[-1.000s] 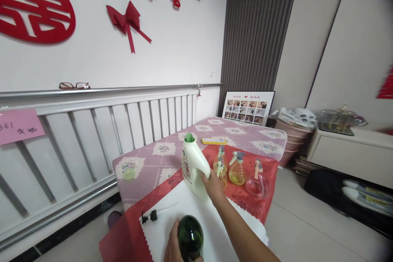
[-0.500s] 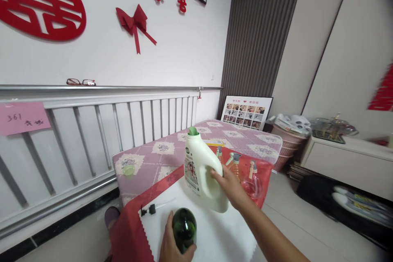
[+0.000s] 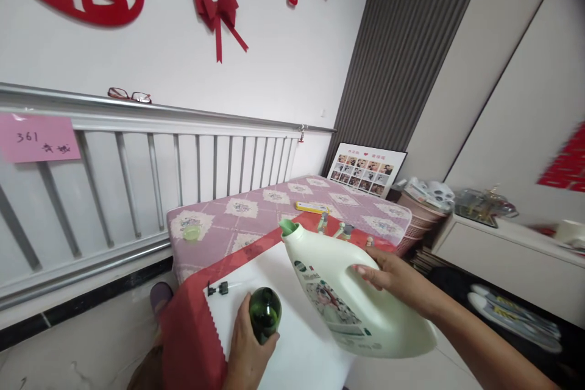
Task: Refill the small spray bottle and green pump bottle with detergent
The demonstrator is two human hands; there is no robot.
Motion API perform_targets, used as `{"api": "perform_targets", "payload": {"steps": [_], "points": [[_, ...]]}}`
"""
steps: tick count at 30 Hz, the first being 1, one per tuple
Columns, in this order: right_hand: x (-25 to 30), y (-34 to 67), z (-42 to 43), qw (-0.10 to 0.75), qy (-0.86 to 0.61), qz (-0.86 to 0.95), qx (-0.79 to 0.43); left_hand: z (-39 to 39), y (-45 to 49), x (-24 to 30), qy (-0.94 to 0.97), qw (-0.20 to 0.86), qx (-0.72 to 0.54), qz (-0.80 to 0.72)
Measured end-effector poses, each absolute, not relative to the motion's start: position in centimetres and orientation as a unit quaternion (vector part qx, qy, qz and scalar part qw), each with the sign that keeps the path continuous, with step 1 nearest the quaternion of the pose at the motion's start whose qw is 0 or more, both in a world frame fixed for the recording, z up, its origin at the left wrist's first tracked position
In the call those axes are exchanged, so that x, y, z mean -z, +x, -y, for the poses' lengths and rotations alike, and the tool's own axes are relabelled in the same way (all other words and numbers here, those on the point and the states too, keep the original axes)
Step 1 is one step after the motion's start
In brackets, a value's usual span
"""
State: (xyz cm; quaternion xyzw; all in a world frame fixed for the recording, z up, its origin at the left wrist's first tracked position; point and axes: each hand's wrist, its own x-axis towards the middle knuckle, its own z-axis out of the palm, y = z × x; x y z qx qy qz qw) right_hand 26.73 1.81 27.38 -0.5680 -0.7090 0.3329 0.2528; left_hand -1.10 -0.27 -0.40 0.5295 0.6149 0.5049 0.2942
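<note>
My right hand (image 3: 393,277) grips the handle of a pale green laundry detergent jug (image 3: 315,262). The jug leans steeply to the left, its uncapped green spout (image 3: 289,228) above and slightly beyond the dark green bottle (image 3: 265,311). Wrapped around that bottle is my left hand (image 3: 247,341), keeping it low over the white mat (image 3: 292,341). No liquid stream shows. Left of the bottle, a black pump head (image 3: 219,288) with a clear tube lies on the mat. A light green cap (image 3: 192,233) rests on the patterned tablecloth.
Spray bottles (image 3: 345,230) stand behind the jug on the red cloth (image 3: 192,317), partly hidden by it. A yellow-and-white box (image 3: 312,207) lies farther back on the table. A white railing (image 3: 183,164) runs along the left, and a pink basket (image 3: 414,216) stands at right.
My right hand has tipped the jug from nearly upright to a strong leftward slant and raised its base to the right. My left hand still holds the bottle. The view has shifted slightly.
</note>
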Motion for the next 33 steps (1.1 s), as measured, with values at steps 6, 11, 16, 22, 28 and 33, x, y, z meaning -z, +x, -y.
{"api": "perform_targets", "payload": {"steps": [6, 11, 16, 22, 28, 33], "points": [[-28.8, 26.9, -1.2, 0.176, -0.572, 0.733, -0.322, 0.5, -1.1, 0.0, 0.544, 0.283, -0.506, -0.606], [-29.8, 26.3, -1.0, 0.13, -0.575, 0.75, -0.299, 0.5, -1.1, 0.0, 0.549, 0.287, -0.506, -0.599], [-30.1, 25.8, -1.2, 0.103, -0.559, 0.776, -0.274, 0.5, -1.0, -0.3, 0.548, 0.295, -0.501, -0.601], [-29.9, 25.1, -1.5, 0.044, -0.56, 0.793, -0.238, 0.3, -1.2, 0.0, 0.547, 0.297, -0.508, -0.596], [-30.5, 24.4, -1.8, 0.011, -0.561, 0.799, -0.215, 0.0, -1.4, 0.7, 0.55, 0.297, -0.517, -0.585], [-30.9, 24.1, -1.9, 0.013, -0.57, 0.788, -0.232, 0.0, -1.4, 0.8, 0.556, 0.295, -0.505, -0.59]]}}
